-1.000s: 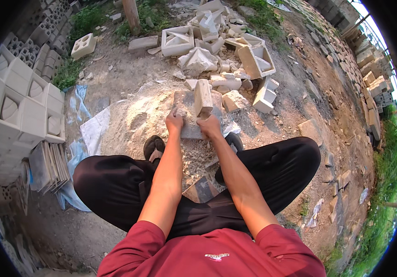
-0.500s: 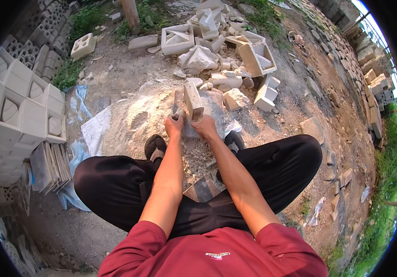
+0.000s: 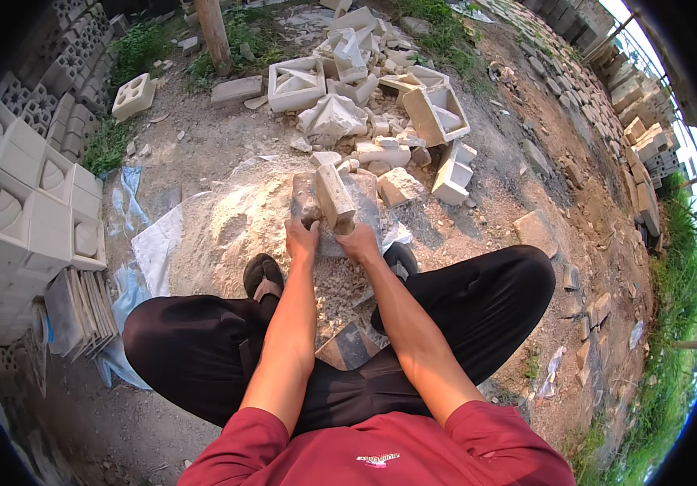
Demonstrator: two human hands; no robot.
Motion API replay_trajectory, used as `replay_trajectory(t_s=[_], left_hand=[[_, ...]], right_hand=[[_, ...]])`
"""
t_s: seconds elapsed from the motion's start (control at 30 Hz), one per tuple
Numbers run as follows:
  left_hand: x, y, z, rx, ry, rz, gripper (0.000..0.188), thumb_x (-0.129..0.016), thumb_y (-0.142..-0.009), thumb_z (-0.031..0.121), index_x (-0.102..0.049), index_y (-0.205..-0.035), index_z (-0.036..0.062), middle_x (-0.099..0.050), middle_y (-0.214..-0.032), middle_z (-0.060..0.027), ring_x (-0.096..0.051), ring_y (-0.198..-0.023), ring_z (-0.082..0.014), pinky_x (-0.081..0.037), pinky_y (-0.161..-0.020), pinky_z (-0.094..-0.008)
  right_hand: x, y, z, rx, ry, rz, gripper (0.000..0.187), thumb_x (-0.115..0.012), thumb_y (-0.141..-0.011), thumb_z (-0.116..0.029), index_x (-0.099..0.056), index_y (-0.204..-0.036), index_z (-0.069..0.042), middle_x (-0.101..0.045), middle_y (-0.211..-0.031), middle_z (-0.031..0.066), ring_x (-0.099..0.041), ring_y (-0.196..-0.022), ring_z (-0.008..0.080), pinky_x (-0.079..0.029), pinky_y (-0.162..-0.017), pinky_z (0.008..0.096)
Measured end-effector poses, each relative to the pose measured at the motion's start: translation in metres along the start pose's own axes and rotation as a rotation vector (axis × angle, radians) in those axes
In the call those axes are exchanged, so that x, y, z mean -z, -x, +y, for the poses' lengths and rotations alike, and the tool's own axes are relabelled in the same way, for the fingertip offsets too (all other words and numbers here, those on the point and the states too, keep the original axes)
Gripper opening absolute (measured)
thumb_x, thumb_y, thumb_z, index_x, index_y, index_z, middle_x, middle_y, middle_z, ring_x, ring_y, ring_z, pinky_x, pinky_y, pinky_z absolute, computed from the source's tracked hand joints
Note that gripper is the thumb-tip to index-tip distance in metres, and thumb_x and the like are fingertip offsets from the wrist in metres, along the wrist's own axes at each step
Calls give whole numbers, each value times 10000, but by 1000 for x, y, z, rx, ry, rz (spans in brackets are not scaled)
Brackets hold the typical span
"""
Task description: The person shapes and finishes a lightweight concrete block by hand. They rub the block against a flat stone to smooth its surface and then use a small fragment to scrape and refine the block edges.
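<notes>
In front of my feet a flat grey slab (image 3: 365, 192) lies on the ground with pale crumbs around it. Over the slab, my right hand (image 3: 358, 242) is closed on the near end of a long cream block (image 3: 333, 194), which is tilted with its far end raised. Just left of that block my left hand (image 3: 302, 240) is closed round a small, rounded, dusty lump (image 3: 310, 214) that looks like a stone. Most of the lump's lower side is hidden by the fingers.
A heap of broken cream blocks (image 3: 334, 117) lies beyond the slab. Pale powder (image 3: 239, 211) is spread to its left. Stacked moulded blocks (image 3: 49, 219) and thin leaning boards (image 3: 81, 312) stand at left. A dark slab piece (image 3: 348, 347) lies between my legs.
The whole view has shifted slightly, so the scene sits a little further left. Both hands keep their grip, and the lump has moved slightly relative to the block.
</notes>
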State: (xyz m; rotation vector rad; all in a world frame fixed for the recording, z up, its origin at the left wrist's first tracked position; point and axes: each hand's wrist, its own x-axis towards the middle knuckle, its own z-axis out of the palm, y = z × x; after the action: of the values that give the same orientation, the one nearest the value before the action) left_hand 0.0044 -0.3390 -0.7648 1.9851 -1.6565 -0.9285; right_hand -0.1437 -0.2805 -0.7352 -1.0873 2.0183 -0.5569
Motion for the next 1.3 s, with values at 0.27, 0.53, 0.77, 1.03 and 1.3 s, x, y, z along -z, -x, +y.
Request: replay_trajectory(t_s=[0.27,0.53,0.77,1.03,1.3], left_hand=[[2,-17,7,-178,-87,167,773,-768,-744,318,-415,-1395,95,-405,-1423,-162,-443,-1259,-384,-410,-1001,-484],[0,-33,1,-259,30,51,518,-748,-768,319,-633,-1180,28,-651,-1134,-203,-601,-1078,-353,-463,-931,-443],[-5,-23,14,-169,155,15,416,-734,-788,335,-709,-1042,8,-715,-905,-185,-697,-832,-314,-537,-746,-389],[-11,-18,-7,-105,408,-30,302,-706,-811,286,-733,-932,10,-730,-782,-127,-712,-721,-230,-540,-672,-331],[-36,-22,-19,-89,451,46,278,-723,-803,250,-707,-896,-12,-722,-783,-126,-692,-686,-206,-528,-631,-318]], right_hand=[[4,4,-24,72,-114,367,459,-710,-703,-332,-667,-957,48,-673,-920,286,-657,-922,425,-526,-808,451],[-4,-10,3,-59,36,197,431,-711,-682,-304,-678,-933,44,-684,-927,264,-665,-934,402,-533,-818,437],[0,-14,15,8,-23,232,421,-730,-671,-292,-668,-888,64,-685,-867,244,-676,-883,385,-542,-774,424],[6,-18,5,6,-16,136,372,-731,-690,-295,-674,-798,56,-685,-699,173,-693,-637,276,-555,-621,376],[1,11,-35,162,-271,408,437,-733,-677,-269,-632,-914,84,-692,-767,203,-697,-716,315,-554,-671,390]])
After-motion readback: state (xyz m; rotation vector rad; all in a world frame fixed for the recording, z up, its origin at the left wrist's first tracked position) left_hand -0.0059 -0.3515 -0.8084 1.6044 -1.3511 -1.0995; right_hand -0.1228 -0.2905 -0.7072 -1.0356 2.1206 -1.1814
